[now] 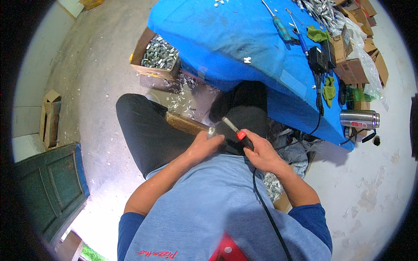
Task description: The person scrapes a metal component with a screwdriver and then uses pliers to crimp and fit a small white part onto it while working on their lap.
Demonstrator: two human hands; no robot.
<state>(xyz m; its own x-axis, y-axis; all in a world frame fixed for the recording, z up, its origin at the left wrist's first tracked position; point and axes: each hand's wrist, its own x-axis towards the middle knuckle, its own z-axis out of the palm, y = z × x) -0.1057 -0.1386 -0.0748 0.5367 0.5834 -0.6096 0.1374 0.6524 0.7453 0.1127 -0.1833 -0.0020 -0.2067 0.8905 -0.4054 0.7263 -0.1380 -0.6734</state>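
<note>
In my right hand (263,153) is a soldering iron (231,125) with a metal barrel, a red collar and a black handle. Its barrel slants up and left, and a black cord (266,209) trails down over my shirt. My left hand (203,146) is closed around a small silver metal cylinder (211,131), whose upper end shows above the fingers. The iron's tip is close to the cylinder but apart from it. Both hands are over my lap, between my bent knees.
A cardboard box (152,71) full of small metal cylinders stands beside the blue-covered table (209,39). White scraps (180,102) litter the floor. On the table lie a teal-handled screwdriver (281,28), a black adapter (318,60) and a steel flask (359,118).
</note>
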